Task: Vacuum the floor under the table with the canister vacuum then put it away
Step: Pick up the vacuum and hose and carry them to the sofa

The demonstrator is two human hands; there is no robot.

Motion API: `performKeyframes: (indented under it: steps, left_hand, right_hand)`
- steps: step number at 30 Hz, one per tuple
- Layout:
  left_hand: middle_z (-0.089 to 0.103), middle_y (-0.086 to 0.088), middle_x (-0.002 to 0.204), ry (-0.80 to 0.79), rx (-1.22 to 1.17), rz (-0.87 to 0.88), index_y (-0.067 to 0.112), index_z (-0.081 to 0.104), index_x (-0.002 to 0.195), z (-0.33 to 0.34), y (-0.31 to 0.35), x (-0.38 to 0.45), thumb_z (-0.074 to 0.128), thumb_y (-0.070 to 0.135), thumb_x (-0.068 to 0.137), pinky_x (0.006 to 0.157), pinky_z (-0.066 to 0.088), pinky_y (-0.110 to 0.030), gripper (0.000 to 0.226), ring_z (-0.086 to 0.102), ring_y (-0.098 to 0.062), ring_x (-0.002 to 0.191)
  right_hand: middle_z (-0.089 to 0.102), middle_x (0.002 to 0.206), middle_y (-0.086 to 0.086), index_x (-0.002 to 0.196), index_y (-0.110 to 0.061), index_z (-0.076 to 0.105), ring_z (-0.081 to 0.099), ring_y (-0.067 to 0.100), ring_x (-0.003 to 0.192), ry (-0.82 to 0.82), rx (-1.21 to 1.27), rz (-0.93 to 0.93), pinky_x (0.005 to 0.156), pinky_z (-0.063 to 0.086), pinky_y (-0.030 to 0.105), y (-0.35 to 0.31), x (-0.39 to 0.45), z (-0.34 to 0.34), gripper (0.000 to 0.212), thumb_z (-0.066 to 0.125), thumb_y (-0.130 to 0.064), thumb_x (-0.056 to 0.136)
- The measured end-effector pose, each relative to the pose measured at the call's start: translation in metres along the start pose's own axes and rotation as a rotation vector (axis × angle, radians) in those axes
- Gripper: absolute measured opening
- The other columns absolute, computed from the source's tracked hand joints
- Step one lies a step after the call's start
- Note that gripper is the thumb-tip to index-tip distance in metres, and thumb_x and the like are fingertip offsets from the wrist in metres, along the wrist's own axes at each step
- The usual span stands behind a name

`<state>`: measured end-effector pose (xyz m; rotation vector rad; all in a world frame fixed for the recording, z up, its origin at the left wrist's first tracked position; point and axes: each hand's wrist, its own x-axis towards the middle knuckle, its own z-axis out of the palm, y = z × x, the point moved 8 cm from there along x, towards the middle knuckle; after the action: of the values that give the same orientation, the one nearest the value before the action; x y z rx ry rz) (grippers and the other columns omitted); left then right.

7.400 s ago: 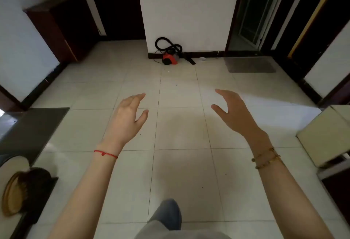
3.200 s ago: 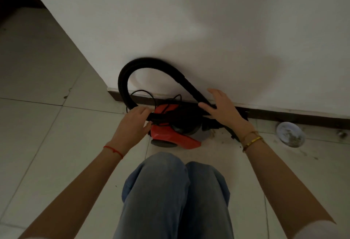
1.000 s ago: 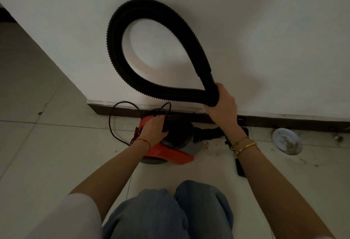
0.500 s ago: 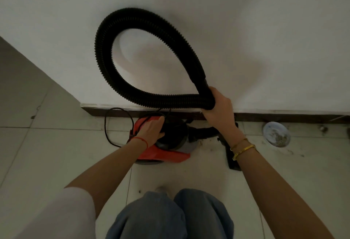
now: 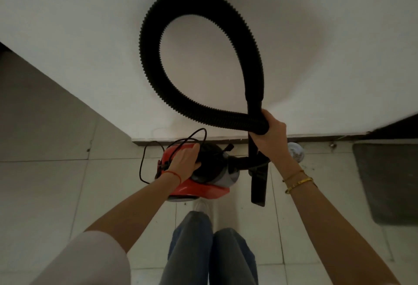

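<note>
Vacuuming not begun, I reckon. Vacuum (image 5: 199,178) sits by wall at 12 o'clock; my left hand (image 5: 183,162) wrapped over its top, right hand (image 5: 270,136) fisted round looped hose (image 5: 158,76). Table not in view; carry, clean, stow all left.

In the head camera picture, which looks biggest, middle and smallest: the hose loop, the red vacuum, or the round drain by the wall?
1. Hose, the tall black loop.
2. Vacuum.
3. Drain, partly hidden behind the right hand.
</note>
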<state>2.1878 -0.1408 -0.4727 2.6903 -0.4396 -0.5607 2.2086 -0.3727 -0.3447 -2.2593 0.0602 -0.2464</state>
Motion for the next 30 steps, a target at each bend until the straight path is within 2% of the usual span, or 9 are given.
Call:
performKeyframes:
  steps: [3, 7, 13, 17, 21, 27, 30]
  left_hand:
    - [0.061, -0.009, 0.114, 0.002, -0.008, 0.018, 0.007, 0.041, 0.132, -0.06, 0.037, -0.031, 0.06, 0.022, 0.09, 0.088, 0.05, -0.033, 0.049, 0.061, -0.024, 0.101]
    - [0.063, -0.007, 0.104, 0.005, -0.011, 0.043, 0.008, 0.041, 0.13, -0.125, 0.079, -0.063, 0.06, 0.023, 0.09, 0.082, 0.053, -0.031, 0.046, 0.062, -0.021, 0.091]
    - [0.063, -0.004, 0.1, -0.022, -0.048, 0.114, 0.01, 0.041, 0.129, -0.179, 0.119, -0.084, 0.06, 0.021, 0.089, 0.08, 0.055, -0.032, 0.046, 0.062, -0.019, 0.088]
    - [0.062, -0.003, 0.099, -0.027, -0.045, 0.178, 0.01, 0.043, 0.126, -0.191, 0.142, -0.087, 0.059, 0.021, 0.09, 0.082, 0.054, -0.031, 0.041, 0.061, -0.017, 0.088]
    - [0.062, -0.003, 0.102, -0.032, -0.037, 0.246, 0.011, 0.044, 0.125, -0.194, 0.166, -0.087, 0.06, 0.021, 0.09, 0.086, 0.052, -0.032, 0.04, 0.061, -0.018, 0.092]
    - [0.061, -0.002, 0.098, -0.084, 0.005, 0.38, 0.012, 0.046, 0.121, -0.185, 0.212, -0.081, 0.06, 0.02, 0.089, 0.081, 0.051, -0.026, 0.036, 0.06, -0.016, 0.089]
    - [0.061, -0.001, 0.099, -0.117, 0.025, 0.448, 0.012, 0.046, 0.122, -0.179, 0.239, -0.082, 0.06, 0.019, 0.089, 0.083, 0.051, -0.026, 0.036, 0.06, -0.016, 0.089]
  right_hand:
    - [0.07, 0.088, 0.005, 0.118, -0.006, 0.061, 0.062, 0.014, 0.077, 0.017, 0.013, 0.015, 0.071, 0.048, 0.019, -0.056, -0.002, -0.055, 0.043, 0.073, -0.006, 0.077]
    - [0.069, 0.087, 0.002, 0.117, -0.007, 0.061, 0.065, 0.017, 0.078, 0.053, 0.025, 0.021, 0.075, 0.053, 0.027, -0.117, -0.007, -0.117, 0.043, 0.073, -0.007, 0.076]
    - [0.068, 0.083, 0.001, 0.114, -0.007, 0.062, 0.065, 0.02, 0.074, 0.132, -0.032, 0.002, 0.073, 0.055, 0.031, -0.173, -0.015, -0.179, 0.041, 0.074, -0.007, 0.074]
    - [0.07, 0.086, 0.003, 0.116, -0.008, 0.061, 0.066, 0.021, 0.076, 0.171, -0.042, 0.012, 0.074, 0.056, 0.033, -0.183, -0.025, -0.206, 0.043, 0.074, -0.008, 0.075]
    - [0.07, 0.084, 0.003, 0.113, -0.008, 0.061, 0.066, 0.02, 0.073, 0.222, -0.056, 0.024, 0.069, 0.057, 0.039, -0.183, -0.043, -0.229, 0.041, 0.073, -0.008, 0.074]
    - [0.068, 0.083, -0.005, 0.113, -0.015, 0.062, 0.066, 0.014, 0.074, 0.33, -0.104, 0.147, 0.07, 0.057, 0.04, -0.161, -0.084, -0.266, 0.041, 0.072, -0.008, 0.074]
    - [0.069, 0.084, -0.002, 0.114, -0.019, 0.061, 0.067, 0.017, 0.076, 0.391, -0.092, 0.231, 0.073, 0.056, 0.044, -0.148, -0.11, -0.288, 0.042, 0.071, -0.01, 0.074]
